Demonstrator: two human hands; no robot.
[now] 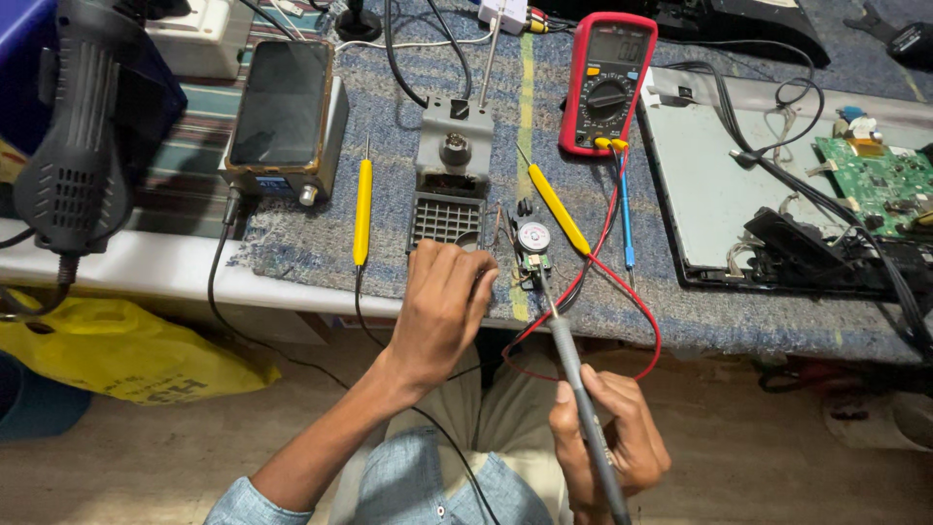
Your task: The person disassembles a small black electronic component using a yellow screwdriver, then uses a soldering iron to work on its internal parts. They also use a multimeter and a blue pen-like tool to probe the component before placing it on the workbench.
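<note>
My right hand (612,437) grips a grey soldering iron (573,374) like a pen, its tip touching a small circuit board (532,255) with a round silver cell on it. That board lies near the front edge of the blue woven mat (680,301). My left hand (439,311) rests fingers-down on the mat just left of the board, beside a dark ribbed block (445,220); whether it pinches anything is hidden. Red and black leads (622,282) loop past the board.
A red multimeter (606,83) stands behind. Two yellow-handled probes (362,209) (557,207) and a blue tool (627,214) lie on the mat. A soldering station (285,112) sits left, a hot-air gun (73,126) far left, an opened device with a green board (875,175) right.
</note>
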